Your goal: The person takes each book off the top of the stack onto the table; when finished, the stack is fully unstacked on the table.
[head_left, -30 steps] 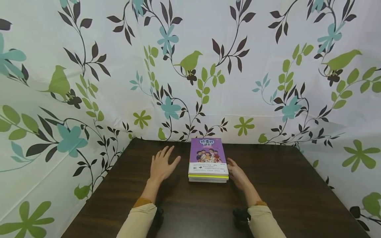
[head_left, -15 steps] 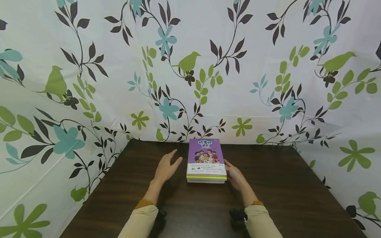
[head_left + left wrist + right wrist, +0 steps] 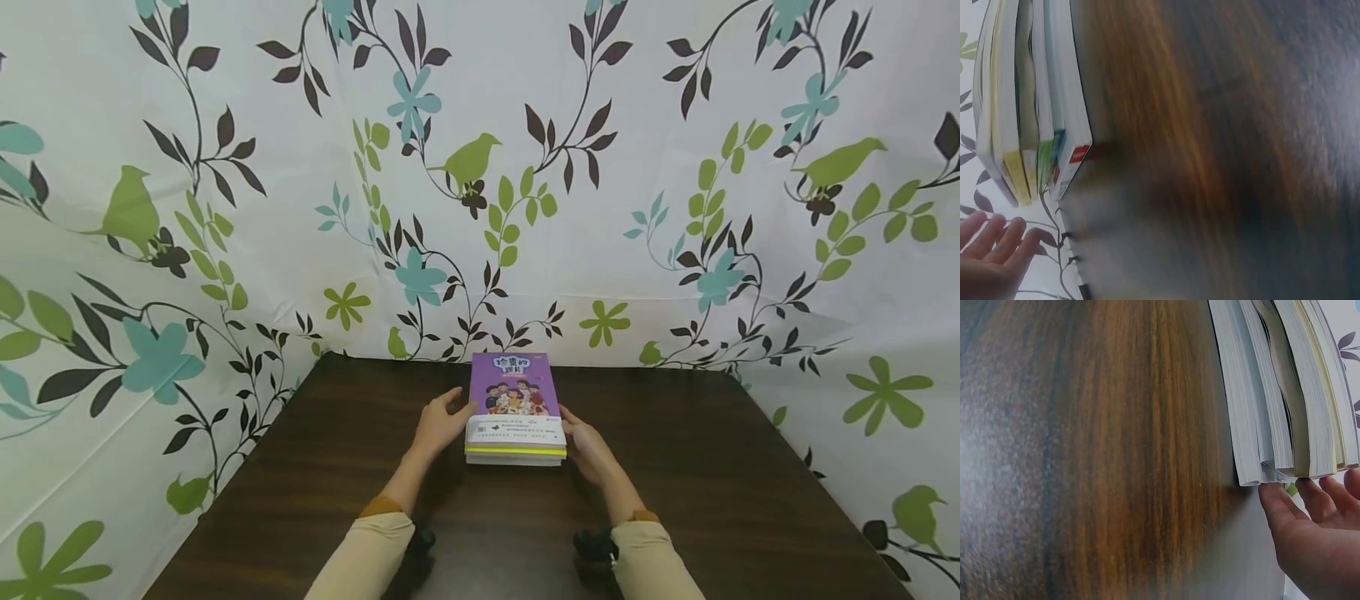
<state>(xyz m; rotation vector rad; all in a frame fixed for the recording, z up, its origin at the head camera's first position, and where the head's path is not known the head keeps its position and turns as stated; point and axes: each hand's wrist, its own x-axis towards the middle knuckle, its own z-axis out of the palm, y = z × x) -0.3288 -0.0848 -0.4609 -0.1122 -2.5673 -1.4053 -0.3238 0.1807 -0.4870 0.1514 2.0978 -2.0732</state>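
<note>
A stack of several books (image 3: 517, 429) lies on the table, topped by a purple-covered book (image 3: 512, 383) with cartoon figures and a white band. My left hand (image 3: 441, 427) is at the stack's left side, thumb by the top cover's edge in the head view. In the left wrist view its fingers (image 3: 1013, 234) are spread and stand a little apart from the spines. On the other side my right hand (image 3: 591, 450) touches the stack; the right wrist view shows its fingertips (image 3: 1270, 490) against the page edges of the lower books. Neither hand grips anything.
The dark wooden table (image 3: 712, 483) extends on both sides of the books and toward me. A white curtain (image 3: 600, 250) patterned with leaves and birds hangs close behind the table's far edge. A dark wrist device (image 3: 592, 546) sits below the right sleeve.
My left hand has moved right, from well beside the stack to close against its left side. The right hand has come in to touch the right side. The books stay in place.
</note>
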